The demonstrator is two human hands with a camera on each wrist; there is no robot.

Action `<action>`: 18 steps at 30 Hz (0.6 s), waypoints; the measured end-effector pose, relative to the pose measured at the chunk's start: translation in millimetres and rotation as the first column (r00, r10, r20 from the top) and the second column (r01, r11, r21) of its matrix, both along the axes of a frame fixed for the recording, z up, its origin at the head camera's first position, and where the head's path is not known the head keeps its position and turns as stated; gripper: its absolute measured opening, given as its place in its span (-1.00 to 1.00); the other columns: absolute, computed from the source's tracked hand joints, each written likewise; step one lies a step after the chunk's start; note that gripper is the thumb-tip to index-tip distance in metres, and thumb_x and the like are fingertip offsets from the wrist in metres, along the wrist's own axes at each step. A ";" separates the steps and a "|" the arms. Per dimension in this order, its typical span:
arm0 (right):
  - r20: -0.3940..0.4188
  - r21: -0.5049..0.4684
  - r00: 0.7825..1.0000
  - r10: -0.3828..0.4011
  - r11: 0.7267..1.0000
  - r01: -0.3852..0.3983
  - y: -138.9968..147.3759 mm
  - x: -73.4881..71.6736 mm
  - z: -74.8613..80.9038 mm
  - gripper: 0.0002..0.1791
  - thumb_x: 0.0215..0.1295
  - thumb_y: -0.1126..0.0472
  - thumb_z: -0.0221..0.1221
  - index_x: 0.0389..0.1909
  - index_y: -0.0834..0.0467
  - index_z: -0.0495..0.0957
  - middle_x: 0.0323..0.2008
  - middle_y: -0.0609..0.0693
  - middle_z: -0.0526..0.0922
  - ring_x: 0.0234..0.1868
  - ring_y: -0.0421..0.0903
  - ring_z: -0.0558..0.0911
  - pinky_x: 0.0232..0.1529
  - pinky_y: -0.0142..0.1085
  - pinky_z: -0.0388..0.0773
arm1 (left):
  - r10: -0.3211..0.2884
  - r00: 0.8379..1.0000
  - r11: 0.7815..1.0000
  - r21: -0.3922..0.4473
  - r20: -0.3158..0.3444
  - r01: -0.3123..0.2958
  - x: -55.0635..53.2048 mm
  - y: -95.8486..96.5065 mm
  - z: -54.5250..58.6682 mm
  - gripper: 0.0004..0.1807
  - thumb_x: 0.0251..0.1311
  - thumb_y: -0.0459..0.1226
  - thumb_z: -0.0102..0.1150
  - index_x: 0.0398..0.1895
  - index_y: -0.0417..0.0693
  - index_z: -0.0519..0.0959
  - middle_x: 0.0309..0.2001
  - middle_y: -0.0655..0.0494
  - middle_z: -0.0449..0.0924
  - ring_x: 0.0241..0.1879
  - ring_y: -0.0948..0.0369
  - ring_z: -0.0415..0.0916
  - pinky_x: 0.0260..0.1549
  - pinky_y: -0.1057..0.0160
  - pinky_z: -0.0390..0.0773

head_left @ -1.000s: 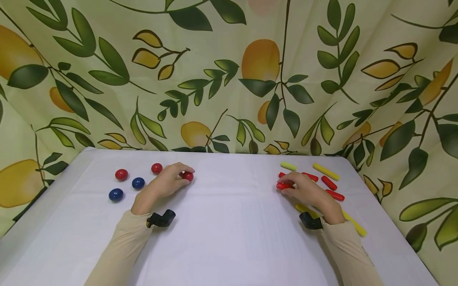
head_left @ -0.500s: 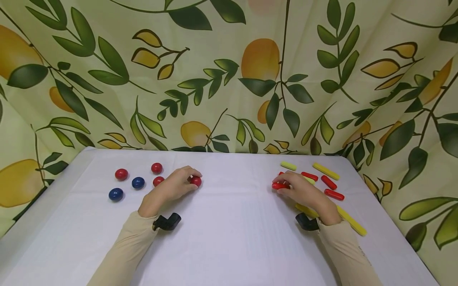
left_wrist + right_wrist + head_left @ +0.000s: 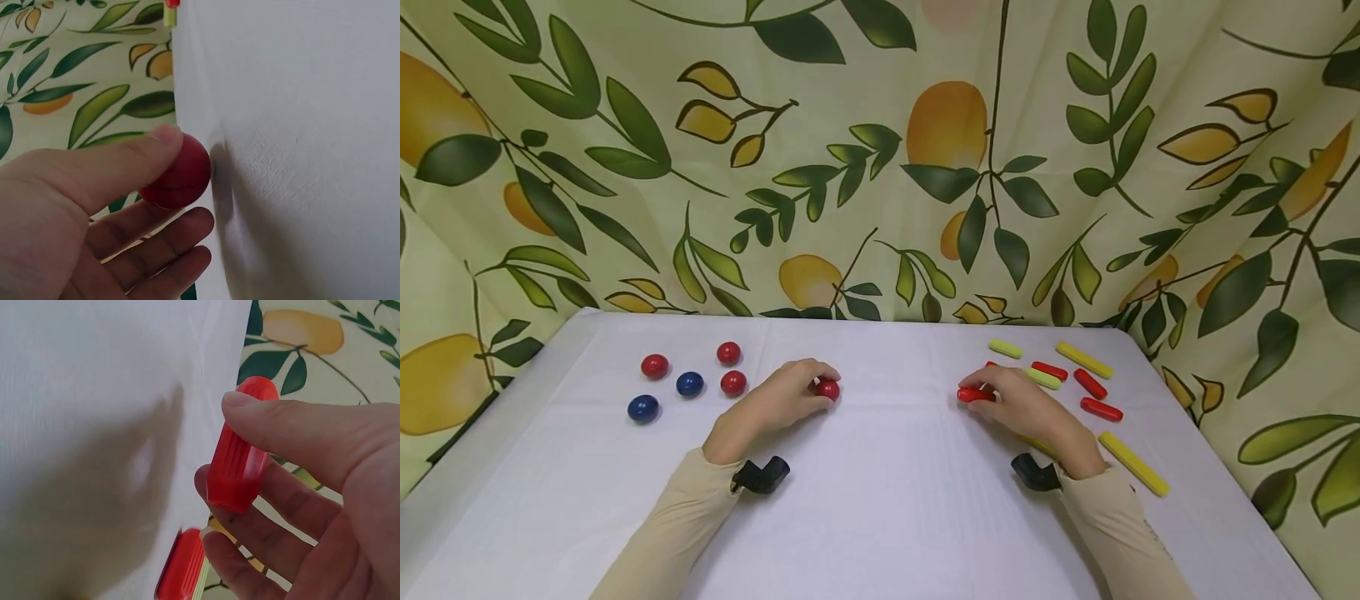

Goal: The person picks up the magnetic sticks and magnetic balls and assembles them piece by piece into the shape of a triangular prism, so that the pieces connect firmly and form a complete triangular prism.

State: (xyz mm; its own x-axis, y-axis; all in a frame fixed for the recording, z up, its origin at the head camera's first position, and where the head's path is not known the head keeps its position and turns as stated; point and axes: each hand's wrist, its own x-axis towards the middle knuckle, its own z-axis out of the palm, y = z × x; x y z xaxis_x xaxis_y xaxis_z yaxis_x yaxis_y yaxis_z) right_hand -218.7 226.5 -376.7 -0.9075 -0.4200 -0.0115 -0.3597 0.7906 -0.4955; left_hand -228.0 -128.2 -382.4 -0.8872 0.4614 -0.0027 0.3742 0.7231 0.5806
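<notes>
In the head view my left hand (image 3: 781,402) pinches a glossy red ball (image 3: 827,390), left of the table's middle. The left wrist view shows the thumb on top of this ball (image 3: 189,174), a thin seam running round it, and a shadow on the cloth beside it. Across the table, my right hand (image 3: 1028,407) pinches a short red plastic stick (image 3: 973,395). Seen from the right wrist, this stick (image 3: 242,459) has lengthwise grooves and rounded ends; the thumb presses one side and fingers lie behind it. Its shadow falls on the cloth some way off.
Left of my left hand lie two red balls (image 3: 733,383), another red ball (image 3: 654,367) and two blue balls (image 3: 643,408). Around my right hand are several red sticks (image 3: 1101,408), light green sticks (image 3: 1043,379) and longer yellow sticks (image 3: 1133,463). A white cloth (image 3: 880,500) covers the table; a patterned curtain hangs behind.
My left hand has carried the red ball rightward and slightly nearer, uncovering another red ball behind it. My right hand has moved left with the red stick, uncovering a light green one.
</notes>
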 end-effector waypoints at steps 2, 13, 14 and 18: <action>-0.004 -0.021 1.000 0.014 1.000 -0.014 -3.2 1.8 0.9 -0.68 0.23 0.29 0.33 0.01 0.18 0.64 -0.20 -0.05 0.67 -0.20 -0.12 0.54 -0.19 -0.32 0.52 | -0.006 1.000 1.000 0.006 -0.008 0.006 0.7 2.3 -0.5 -0.63 0.17 -0.30 0.37 0.05 -0.18 0.61 -0.13 0.02 0.63 -0.17 0.16 0.49 -0.08 0.18 0.54; -0.035 -0.062 0.995 0.096 0.993 -0.098 -22.3 8.9 0.1 -0.70 0.21 0.31 0.34 -0.01 0.16 0.66 -0.15 -0.06 0.71 -0.19 -0.17 0.56 -0.15 -0.33 0.57 | -0.054 0.997 0.999 -0.007 -0.062 0.053 9.8 14.5 0.1 -0.62 0.17 -0.25 0.37 0.04 -0.19 0.60 -0.22 0.06 0.56 -0.22 0.20 0.46 -0.15 0.24 0.54; -0.035 -0.064 0.994 0.100 0.993 -0.102 -23.6 9.6 -0.2 -0.70 0.21 0.31 0.34 -0.01 0.16 0.66 -0.15 -0.06 0.71 -0.19 -0.17 0.56 -0.15 -0.32 0.57 | -0.057 0.996 0.998 -0.012 -0.064 0.056 10.6 15.3 -0.1 -0.62 0.17 -0.24 0.37 0.03 -0.19 0.60 -0.22 0.06 0.55 -0.22 0.20 0.46 -0.15 0.24 0.54; -0.044 -0.066 0.994 0.104 0.992 -0.107 -28.7 11.9 -1.6 -0.70 0.20 0.31 0.35 -0.02 0.14 0.66 -0.16 -0.08 0.70 -0.21 -0.18 0.55 -0.18 -0.34 0.58 | -0.073 0.996 0.997 -0.015 -0.050 0.072 13.0 19.1 -1.2 -0.66 0.18 -0.21 0.37 -0.01 -0.12 0.62 -0.25 0.11 0.57 -0.23 0.23 0.46 -0.17 0.26 0.53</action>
